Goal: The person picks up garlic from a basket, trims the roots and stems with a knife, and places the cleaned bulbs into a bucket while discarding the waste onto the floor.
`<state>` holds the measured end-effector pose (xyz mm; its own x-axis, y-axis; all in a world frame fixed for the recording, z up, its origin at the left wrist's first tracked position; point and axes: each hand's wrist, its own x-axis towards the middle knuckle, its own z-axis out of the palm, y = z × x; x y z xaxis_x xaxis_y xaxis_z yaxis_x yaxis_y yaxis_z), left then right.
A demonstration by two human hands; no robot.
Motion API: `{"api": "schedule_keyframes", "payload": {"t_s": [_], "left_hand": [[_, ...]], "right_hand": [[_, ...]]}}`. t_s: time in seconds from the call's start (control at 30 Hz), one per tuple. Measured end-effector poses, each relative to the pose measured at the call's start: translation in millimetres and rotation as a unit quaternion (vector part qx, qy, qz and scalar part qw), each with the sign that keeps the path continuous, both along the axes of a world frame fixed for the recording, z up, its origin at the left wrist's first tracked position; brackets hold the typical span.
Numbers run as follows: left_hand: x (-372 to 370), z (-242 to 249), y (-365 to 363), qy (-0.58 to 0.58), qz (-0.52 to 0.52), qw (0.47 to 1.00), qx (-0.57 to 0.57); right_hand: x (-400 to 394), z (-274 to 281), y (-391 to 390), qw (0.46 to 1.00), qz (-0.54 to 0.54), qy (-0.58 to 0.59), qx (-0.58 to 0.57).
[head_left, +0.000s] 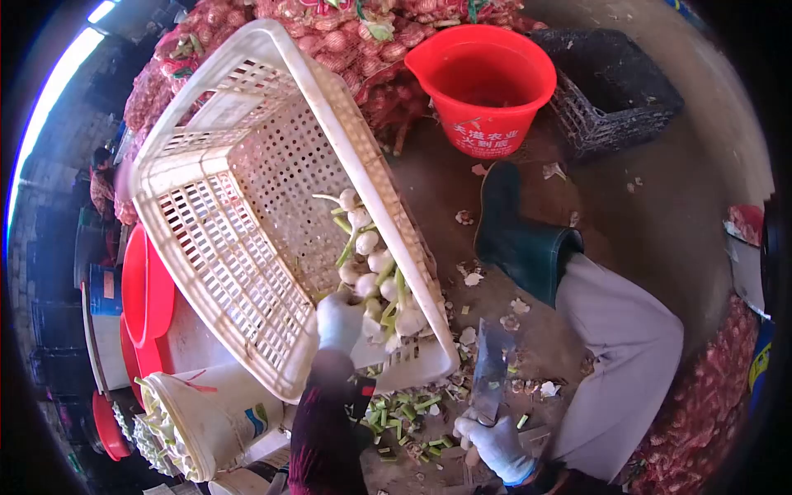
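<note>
My left hand [338, 323], in a white glove, reaches into a large white plastic crate [276, 330] that leans at a tilt. It is beside a pile of garlic bulbs [366, 242] with green stems. Its fingers look curled among the stems, and what they hold is hidden. Lower right, my right hand [498, 450], also gloved, is closed round the handle of a cleaver-like knife [492, 371]. The blade points up and away from me, over the floor. Cut green stem pieces [400, 417] lie scattered between my hands.
A red bucket [487, 124] and a black crate [615, 91] stand at the back, by net sacks of bulbs [330, 41]. A green boot [528, 247] is on the floor. A white bucket [214, 421] of pale stalks stands lower left. A person [103, 186] is far left.
</note>
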<state>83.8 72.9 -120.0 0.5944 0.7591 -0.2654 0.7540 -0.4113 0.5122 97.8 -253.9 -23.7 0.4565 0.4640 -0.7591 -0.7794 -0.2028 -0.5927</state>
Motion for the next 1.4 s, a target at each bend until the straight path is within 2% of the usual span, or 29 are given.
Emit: {"api": "schedule_keyframes", "payload": {"t_s": [0.03, 0.07, 0.1, 0.17, 0.23, 0.27, 0.3, 0.37, 0.4, 0.43, 0.5, 0.53, 0.57, 0.6, 0.67, 0.7, 0.77, 0.8, 0.83, 0.9, 0.93, 1.0, 1.03, 1.07, 1.17, 1.3, 1.37, 1.4], "left_hand": [[-8, 35, -13, -0.027, 0.053, 0.998, -0.027], [-18, 67, -24, -0.11, 0.127, 0.98, -0.109], [-30, 97, -36, -0.193, 0.197, 0.943, -0.187], [-59, 140, -71, -0.261, 0.251, 0.888, -0.282], [-88, 166, -119, -0.246, 0.179, 0.914, -0.268], [-94, 185, -150, -0.241, 0.234, 0.874, -0.352], [-99, 197, -179, -0.234, 0.285, 0.822, -0.434], [-120, 183, -218, -0.193, 0.178, 0.859, -0.44], [-124, 183, -233, -0.19, 0.148, 0.865, -0.44], [-128, 185, -244, -0.185, 0.118, 0.871, -0.44], [-131, 192, -255, -0.19, 0.099, 0.87, -0.445], [-128, 200, -258, -0.257, 0.124, 0.839, -0.463], [-130, 204, -263, -0.321, 0.151, 0.804, -0.477], [-150, 194, -259, -0.339, 0.164, 0.774, -0.509], [-164, 202, -266, -0.379, 0.167, 0.78, -0.469], [-170, 203, -268, -0.416, 0.158, 0.78, -0.44], [-180, 203, -267, -0.375, 0.212, 0.817, -0.383], [-183, 206, -267, -0.407, 0.211, 0.801, -0.385], [-184, 211, -266, -0.438, 0.21, 0.784, -0.386], [-183, 212, -266, -0.454, 0.219, 0.786, -0.357], [-186, 216, -264, -0.45, 0.204, 0.792, -0.359], [-192, 217, -259, -0.443, 0.189, 0.798, -0.362], [-196, 213, -257, -0.422, 0.179, 0.829, -0.321], [-199, 210, -256, -0.4, 0.17, 0.857, -0.278], [-209, 203, -252, -0.366, 0.166, 0.884, -0.24], [-207, 193, -248, -0.341, 0.235, 0.877, -0.245], [-208, 178, -246, -0.284, 0.189, 0.929, -0.14], [-209, 173, -245, -0.278, 0.191, 0.929, -0.15]], "right_hand": [[-2, 0, -1, 1.0, 0.011, -0.01, 0.009], [-3, 0, -3, 1.0, 0.011, -0.011, 0.018], [-4, -3, -5, 0.999, 0.015, -0.007, 0.033], [-7, -9, -4, 0.998, 0.02, -0.032, 0.048], [-4, -14, -5, 0.984, 0.11, -0.14, -0.009], [-8, -23, -5, 0.972, 0.091, -0.204, 0.073], [2, 10, 4, 0.992, 0.018, -0.078, 0.102], [-3, 1, 4, 0.982, -0.071, 0.035, 0.172], [-8, -29, 0, 0.973, -0.042, 0.03, 0.225], [-6, -6, -2, 0.972, -0.038, 0.028, 0.229], [-9, 41, -6, 0.968, 0.11, -0.07, 0.213], [-18, 50, -4, 0.957, 0.126, -0.116, 0.234], [-26, 37, 3, 0.922, 0.14, -0.223, 0.283], [-31, 36, 1, 0.912, 0.183, -0.207, 0.304], [-26, 59, -3, 0.902, 0.258, -0.146, 0.314], [-33, 50, -3, 0.9, 0.245, -0.147, 0.329], [-29, 58, -12, 0.872, 0.279, -0.298, 0.272], [-28, 63, -16, 0.848, 0.26, -0.387, 0.251], [-26, 65, -20, 0.848, 0.263, -0.385, 0.252], [-20, 64, -27, 0.699, 0.364, -0.591, 0.174], [-22, 62, -29, 0.67, 0.378, -0.618, 0.16], [-28, 59, -29, 0.659, 0.393, -0.623, 0.155], [-30, 57, -29, 0.643, 0.409, -0.63, 0.15], [-32, 56, -28, 0.644, 0.421, -0.62, 0.154], [-36, 56, -25, 0.653, 0.395, -0.624, 0.169], [-43, 41, -21, 0.657, 0.414, -0.611, 0.154], [-46, 27, -19, 0.66, 0.419, -0.608, 0.139], [-47, 19, -17, 0.67, 0.422, -0.596, 0.138]]}}
